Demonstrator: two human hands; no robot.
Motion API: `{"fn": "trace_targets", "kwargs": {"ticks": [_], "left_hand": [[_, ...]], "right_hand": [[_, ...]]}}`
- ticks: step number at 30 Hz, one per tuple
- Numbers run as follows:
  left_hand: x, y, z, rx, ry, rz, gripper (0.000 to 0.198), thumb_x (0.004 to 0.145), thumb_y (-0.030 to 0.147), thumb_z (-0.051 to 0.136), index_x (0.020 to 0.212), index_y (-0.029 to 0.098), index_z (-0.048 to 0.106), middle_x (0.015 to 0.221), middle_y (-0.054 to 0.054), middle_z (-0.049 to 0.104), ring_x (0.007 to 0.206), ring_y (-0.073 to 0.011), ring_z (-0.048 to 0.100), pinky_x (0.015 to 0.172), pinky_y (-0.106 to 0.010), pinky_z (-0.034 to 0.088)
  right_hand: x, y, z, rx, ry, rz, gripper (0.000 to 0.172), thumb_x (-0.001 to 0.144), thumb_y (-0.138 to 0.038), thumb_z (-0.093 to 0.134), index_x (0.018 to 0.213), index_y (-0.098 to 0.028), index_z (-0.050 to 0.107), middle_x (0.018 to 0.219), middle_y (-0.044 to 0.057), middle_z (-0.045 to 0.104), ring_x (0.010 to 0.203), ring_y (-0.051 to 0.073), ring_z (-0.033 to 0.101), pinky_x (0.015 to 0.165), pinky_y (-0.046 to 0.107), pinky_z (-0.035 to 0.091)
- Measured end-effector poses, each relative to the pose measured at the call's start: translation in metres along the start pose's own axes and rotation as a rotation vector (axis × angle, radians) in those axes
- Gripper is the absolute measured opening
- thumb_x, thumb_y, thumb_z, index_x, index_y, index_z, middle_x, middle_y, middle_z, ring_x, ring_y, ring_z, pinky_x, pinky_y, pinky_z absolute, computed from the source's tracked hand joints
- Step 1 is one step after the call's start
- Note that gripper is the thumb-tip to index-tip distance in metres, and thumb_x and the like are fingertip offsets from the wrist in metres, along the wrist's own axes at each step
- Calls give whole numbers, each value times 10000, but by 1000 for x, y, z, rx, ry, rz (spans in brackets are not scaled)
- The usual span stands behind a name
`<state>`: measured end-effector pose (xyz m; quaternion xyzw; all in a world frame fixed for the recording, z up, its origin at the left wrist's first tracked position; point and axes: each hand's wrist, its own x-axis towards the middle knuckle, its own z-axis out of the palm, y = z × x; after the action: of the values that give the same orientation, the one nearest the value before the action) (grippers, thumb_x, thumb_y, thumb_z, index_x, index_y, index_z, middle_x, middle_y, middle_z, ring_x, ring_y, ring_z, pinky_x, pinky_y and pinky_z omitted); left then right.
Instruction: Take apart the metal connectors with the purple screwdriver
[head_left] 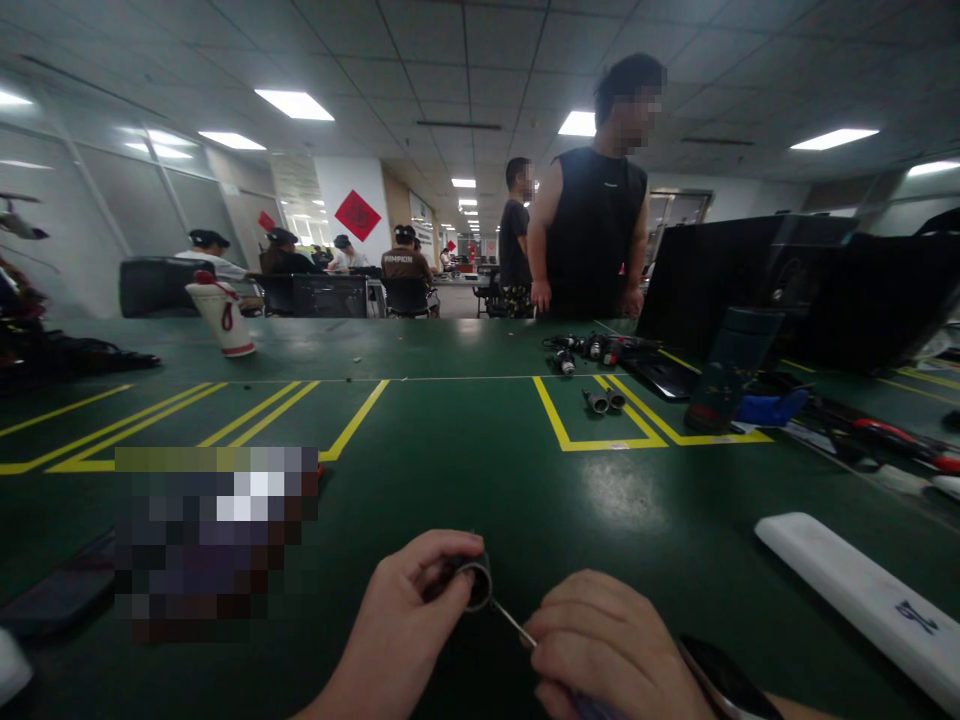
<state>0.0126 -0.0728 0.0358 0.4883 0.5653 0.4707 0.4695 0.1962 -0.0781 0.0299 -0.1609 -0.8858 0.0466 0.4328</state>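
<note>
Near the front of the green table, my left hand [409, 610] is closed around a short hollow dark-grey metal cylinder [489, 578], its open end facing me. My right hand [600, 640] grips a screwdriver [514, 622]; its thin metal shaft slants up to the left, and most of the handle is hidden in my fingers. The shaft's tip meets the lower right of the cylinder's rim, though I cannot tell whether it sits in a screw. Farther off, two similar grey cylinders [597, 402] lie inside a yellow-taped box.
To the right lies a long white case [855, 600]; behind it stand a dark flask [735, 370] and black monitors [712, 270]. Dark metal connectors [566, 360] lie at mid-table. Leftward are a phone [64, 590], a blurred-out item [217, 550] and a paper cup [223, 315]. People stand and sit beyond.
</note>
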Motion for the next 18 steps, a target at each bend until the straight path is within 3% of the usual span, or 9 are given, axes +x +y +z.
{"fn": "trace_targets", "kwargs": {"ticks": [7, 18], "left_hand": [[-1, 12, -2, 1, 62, -141, 336, 601, 219, 653, 930, 165, 693, 836, -51, 731, 843, -224, 653, 807, -318, 472], [0, 11, -3, -87, 34, -156, 298, 615, 177, 651, 912, 165, 670, 886, -56, 714, 878, -227, 639, 832, -343, 470]], "right_hand": [[-2, 3, 5, 186, 54, 578, 144, 840, -200, 467, 764, -196, 590, 678, 19, 645, 629, 142, 613, 583, 249, 473], [-1, 9, 7, 146, -90, 701, 172, 843, -225, 455, 731, -185, 579, 657, 15, 615, 619, 148, 585, 578, 261, 428]]}}
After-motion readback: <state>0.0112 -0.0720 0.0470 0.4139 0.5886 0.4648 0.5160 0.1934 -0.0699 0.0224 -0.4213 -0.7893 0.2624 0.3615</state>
